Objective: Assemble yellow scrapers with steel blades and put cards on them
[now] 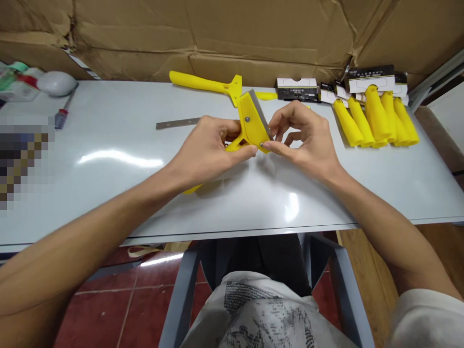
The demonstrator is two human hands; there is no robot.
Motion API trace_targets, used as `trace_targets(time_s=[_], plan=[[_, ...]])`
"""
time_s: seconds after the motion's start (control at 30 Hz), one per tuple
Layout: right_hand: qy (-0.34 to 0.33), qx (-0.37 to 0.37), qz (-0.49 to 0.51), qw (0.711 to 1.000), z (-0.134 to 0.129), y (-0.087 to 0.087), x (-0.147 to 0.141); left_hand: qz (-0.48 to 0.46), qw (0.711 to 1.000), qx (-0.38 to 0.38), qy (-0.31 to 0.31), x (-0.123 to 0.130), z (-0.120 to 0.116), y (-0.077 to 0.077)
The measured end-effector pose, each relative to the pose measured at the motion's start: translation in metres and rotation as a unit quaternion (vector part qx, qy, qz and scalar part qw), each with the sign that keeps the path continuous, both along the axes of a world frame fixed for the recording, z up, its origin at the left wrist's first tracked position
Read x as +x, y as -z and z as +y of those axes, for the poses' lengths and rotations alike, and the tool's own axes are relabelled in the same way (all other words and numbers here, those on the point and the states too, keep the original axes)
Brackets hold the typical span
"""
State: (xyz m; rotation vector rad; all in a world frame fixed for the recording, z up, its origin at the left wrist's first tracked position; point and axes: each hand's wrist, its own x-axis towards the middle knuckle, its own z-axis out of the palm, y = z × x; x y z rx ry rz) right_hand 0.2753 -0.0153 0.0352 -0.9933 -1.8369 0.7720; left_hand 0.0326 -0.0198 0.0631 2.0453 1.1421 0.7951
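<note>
My left hand (212,147) is closed around the neck of a yellow scraper (250,123), its thumb pressed along the lower part of the head. A grey metal blade (261,113) lines the head's right edge, and a screw (247,119) shows on its face. At the head's lower corner, my right hand (302,137) pinches the scraper, with the thumb at a second small screw (261,144). The fingertips behind the blade are partly hidden. Part of the yellow handle emerges below my left wrist. Behind my left hand lies a loose metal blade (177,123).
Another yellow scraper (203,83) lies at the back of the white table (119,193), near a black-and-white box (296,89). Several boxed scrapers with yellow handles (377,113) are grouped at the right. A screwdriver (62,116) and a white rounded object (57,83) are at the left.
</note>
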Motion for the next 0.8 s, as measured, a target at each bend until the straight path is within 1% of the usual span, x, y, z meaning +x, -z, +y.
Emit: trace_targets(time_s=[0.13,0.33,0.47,0.53,0.63,0.7,0.77,0.8], plan=[[-0.005,0.009,-0.013,1.0,0.001,0.003,0.0,0.011,1.0,0.011,-0.008,0.001,-0.001,0.0],[-0.034,0.009,-0.052,0.998,-0.002,-0.004,0.001,0.032,0.998,0.054,-0.02,0.0,-0.004,0.009],[-0.034,0.039,-0.052,0.997,-0.003,-0.004,0.0,0.034,0.996,0.071,-0.032,0.0,-0.005,0.013],[-0.039,0.053,-0.053,0.996,-0.002,-0.003,0.0,0.042,0.995,0.083,-0.028,-0.001,-0.002,0.015],[-0.061,0.041,-0.081,0.994,0.004,-0.006,0.008,0.069,0.987,0.142,-0.007,-0.002,0.004,0.02],[-0.012,0.05,-0.094,0.994,0.012,-0.01,0.019,0.093,0.977,0.191,0.013,-0.002,0.009,0.027],[0.093,0.084,-0.092,0.988,0.024,-0.012,0.033,0.117,0.966,0.226,0.034,-0.002,0.014,0.037],[0.165,0.109,-0.085,0.977,0.03,-0.013,0.041,0.129,0.961,0.241,0.046,-0.001,0.016,0.042]])
